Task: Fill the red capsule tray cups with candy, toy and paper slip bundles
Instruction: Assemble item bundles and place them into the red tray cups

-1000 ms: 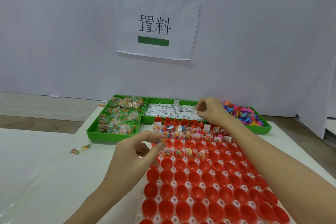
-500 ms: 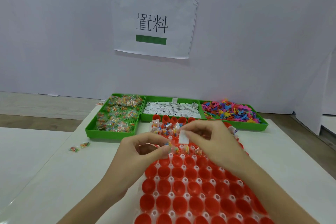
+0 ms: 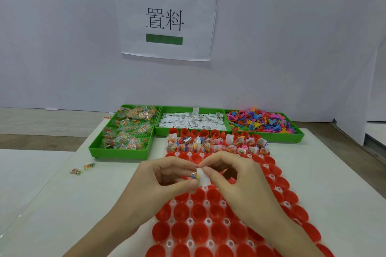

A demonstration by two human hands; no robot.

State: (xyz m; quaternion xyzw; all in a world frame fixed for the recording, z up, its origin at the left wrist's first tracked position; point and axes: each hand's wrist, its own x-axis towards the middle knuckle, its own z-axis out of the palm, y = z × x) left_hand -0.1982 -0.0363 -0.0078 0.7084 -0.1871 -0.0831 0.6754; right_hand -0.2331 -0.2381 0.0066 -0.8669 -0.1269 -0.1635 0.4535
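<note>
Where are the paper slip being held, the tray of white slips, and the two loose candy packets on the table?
paper slip (image 3: pixel 203 178), head view, on its white face between the fingertips.
tray of white slips (image 3: pixel 163 132), head view, on its green front wall.
loose candy packets (image 3: pixel 89 166), head view, on the right-hand packet.

The red capsule tray (image 3: pixel 225 225) lies flat; its two far rows of cups hold bundles (image 3: pixel 217 146), nearer cups empty. Above its middle, a paper slip (image 3: pixel 203 177) touches a candy packet (image 3: pixel 194 175).

The cup tray (image 3: pixel 277 194) lies on the table's (image 3: pixel 62 204) near half. Three bins line the far edge: candy (image 3: pixel 117 153) left, slips (image 3: pixel 191 121) middle, toys (image 3: pixel 261 120) right. Two loose candies (image 3: pixel 82 168) lie toward the left edge.
</note>
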